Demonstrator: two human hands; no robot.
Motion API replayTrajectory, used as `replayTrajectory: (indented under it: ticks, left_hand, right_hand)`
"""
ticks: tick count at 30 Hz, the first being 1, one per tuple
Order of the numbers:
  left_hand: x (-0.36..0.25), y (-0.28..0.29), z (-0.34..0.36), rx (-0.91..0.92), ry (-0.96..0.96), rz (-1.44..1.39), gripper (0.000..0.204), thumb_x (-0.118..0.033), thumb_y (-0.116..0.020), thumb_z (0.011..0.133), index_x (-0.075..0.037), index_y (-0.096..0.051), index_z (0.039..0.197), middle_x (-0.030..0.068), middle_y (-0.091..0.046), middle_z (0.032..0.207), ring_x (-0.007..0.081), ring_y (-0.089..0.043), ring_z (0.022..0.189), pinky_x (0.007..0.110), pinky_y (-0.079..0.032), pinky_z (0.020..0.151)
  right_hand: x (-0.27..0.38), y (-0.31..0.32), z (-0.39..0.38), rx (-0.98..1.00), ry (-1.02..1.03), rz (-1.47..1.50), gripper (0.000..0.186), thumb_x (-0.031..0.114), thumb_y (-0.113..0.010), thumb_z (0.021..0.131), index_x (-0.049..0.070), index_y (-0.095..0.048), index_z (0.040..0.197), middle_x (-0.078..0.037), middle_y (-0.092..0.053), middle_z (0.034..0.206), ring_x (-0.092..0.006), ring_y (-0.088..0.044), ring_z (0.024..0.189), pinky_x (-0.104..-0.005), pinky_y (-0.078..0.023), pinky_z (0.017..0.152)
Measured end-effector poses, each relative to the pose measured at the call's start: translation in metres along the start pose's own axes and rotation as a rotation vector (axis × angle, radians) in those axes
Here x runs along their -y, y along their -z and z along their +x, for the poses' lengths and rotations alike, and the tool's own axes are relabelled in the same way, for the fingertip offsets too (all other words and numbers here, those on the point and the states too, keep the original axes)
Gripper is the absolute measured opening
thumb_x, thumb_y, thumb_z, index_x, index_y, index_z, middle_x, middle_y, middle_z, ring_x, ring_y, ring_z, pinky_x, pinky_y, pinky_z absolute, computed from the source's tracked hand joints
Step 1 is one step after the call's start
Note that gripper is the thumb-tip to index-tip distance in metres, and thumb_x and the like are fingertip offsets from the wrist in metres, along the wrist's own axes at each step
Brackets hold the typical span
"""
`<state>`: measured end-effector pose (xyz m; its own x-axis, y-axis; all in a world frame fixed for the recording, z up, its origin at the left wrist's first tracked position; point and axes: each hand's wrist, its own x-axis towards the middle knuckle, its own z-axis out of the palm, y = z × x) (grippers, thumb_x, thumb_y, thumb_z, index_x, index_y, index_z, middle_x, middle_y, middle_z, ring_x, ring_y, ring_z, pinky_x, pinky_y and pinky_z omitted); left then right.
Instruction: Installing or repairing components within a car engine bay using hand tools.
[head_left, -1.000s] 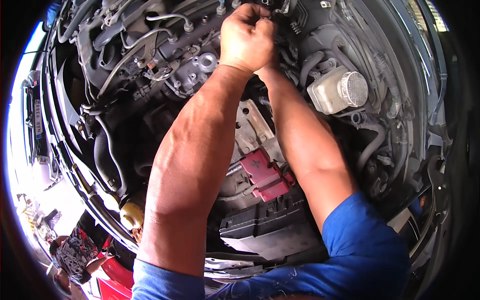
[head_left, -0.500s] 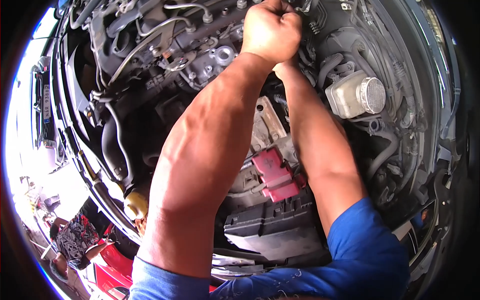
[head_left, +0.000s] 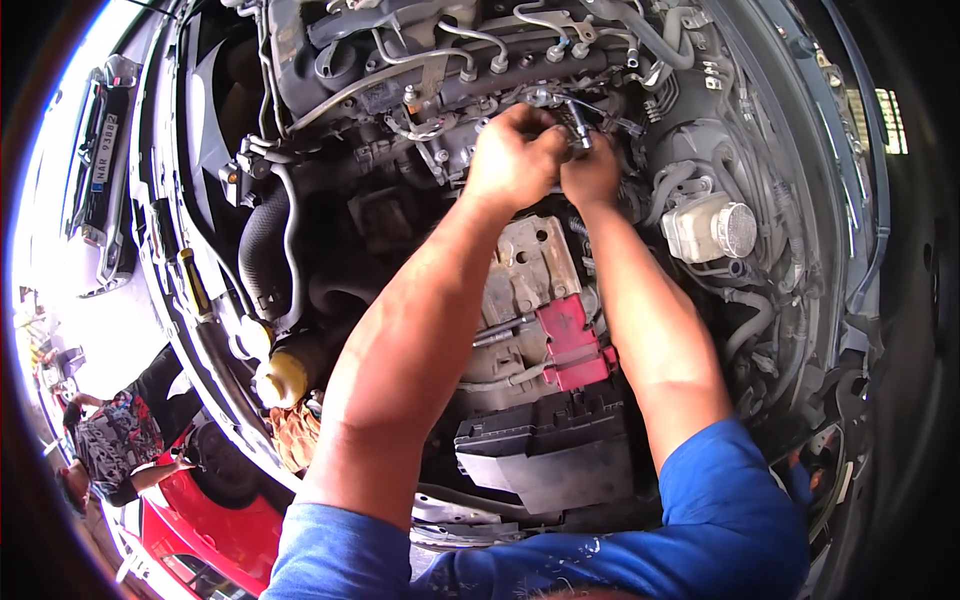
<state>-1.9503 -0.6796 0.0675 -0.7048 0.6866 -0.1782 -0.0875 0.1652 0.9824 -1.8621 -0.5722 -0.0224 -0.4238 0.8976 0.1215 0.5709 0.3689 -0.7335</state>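
Both of my hands are over the engine, in the upper middle of the head view. My left hand (head_left: 518,155) has its fingers curled closed by the metal fittings; what they hold, if anything, is hidden. Right beside it my right hand (head_left: 592,172) is closed and slightly blurred. A shiny slim metal tool (head_left: 579,124), looking like a socket extension, rises from between its fingers; its lower end is hidden. Behind the hands runs a metal fuel rail (head_left: 527,73) with bent pipes and nuts. A pale metal bracket plate (head_left: 532,262) lies just below my wrists.
Between my forearms sit a red terminal cover (head_left: 575,345) and a black box (head_left: 545,440). A fluid reservoir (head_left: 697,230) stands to the right. On the left are a yellow cap (head_left: 280,381) and a yellow-handled screwdriver (head_left: 193,282). Beyond are another person (head_left: 115,440) and a red car (head_left: 205,530).
The view has shifted, so more of the engine's far side shows. My hands have come nearer and now lie side by side, where the left covered the right before. The metal tool has come into sight.
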Motion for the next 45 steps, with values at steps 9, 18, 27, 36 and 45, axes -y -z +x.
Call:
replayTrajectory:
  ticks: [9, 18, 27, 36, 45]
  left_hand:
    - [-0.035, 0.086, -0.062, -0.146, 0.100, -0.376, 0.011, -0.012, -0.057, 0.086, -0.003, -0.061, 0.092, 0.0110, -0.066, 0.087, 0.0226, -0.066, 0.077, 0.036, -0.056, 0.065]
    - [-0.037, 0.142, -0.050, -0.150, 0.007, -0.129, 0.010, -0.012, -0.061, 0.084, -0.002, -0.062, 0.084, 0.0060, -0.065, 0.077, 0.0132, -0.059, 0.069, 0.026, -0.047, 0.063]
    - [-0.050, 0.080, -0.058, 0.032, -0.275, 0.437, 0.012, -0.008, -0.059, 0.088, 0.003, -0.063, 0.091, 0.0055, -0.064, 0.078, 0.0100, -0.056, 0.072, 0.024, -0.045, 0.070]
    - [-0.029, 0.106, -0.053, -0.164, -0.808, 0.849, 0.016, -0.008, -0.059, 0.093, 0.006, -0.065, 0.097, 0.0078, -0.066, 0.088, 0.0150, -0.059, 0.076, 0.025, -0.046, 0.070]
    - [-0.016, 0.103, -0.020, 0.364, -0.197, -0.417, 0.028, -0.018, -0.063, 0.091, 0.002, -0.060, 0.111, 0.0043, -0.063, 0.081, 0.0099, -0.059, 0.070, 0.023, -0.048, 0.066]
  right_hand:
    - [0.078, 0.079, -0.035, 0.395, 0.406, -0.206, 0.035, 0.032, -0.074, 0.072, 0.003, -0.064, 0.090, -0.016, -0.066, 0.087, -0.0348, -0.066, 0.084, -0.0429, -0.054, 0.076]
    - [0.120, 0.028, -0.039, 0.759, 0.596, -0.492, 0.038, 0.042, -0.069, 0.083, 0.004, -0.073, 0.088, -0.015, -0.071, 0.091, -0.0315, -0.066, 0.097, -0.0421, -0.049, 0.089]
    - [0.091, 0.003, -0.025, 0.774, 0.366, -0.174, 0.036, 0.035, -0.076, 0.075, 0.002, -0.071, 0.091, -0.021, -0.069, 0.089, -0.0369, -0.068, 0.089, -0.0453, -0.053, 0.076]
    - [0.101, -0.016, -0.027, 0.700, 0.311, -0.161, 0.051, 0.043, -0.079, 0.071, 0.001, -0.069, 0.098, -0.023, -0.061, 0.111, -0.0392, -0.062, 0.103, -0.0432, -0.051, 0.088]
    - [0.099, -0.032, -0.023, 0.789, 0.299, -0.187, 0.036, 0.036, -0.062, 0.082, 0.008, -0.070, 0.103, -0.016, -0.069, 0.103, -0.0343, -0.066, 0.098, -0.0435, -0.053, 0.082]
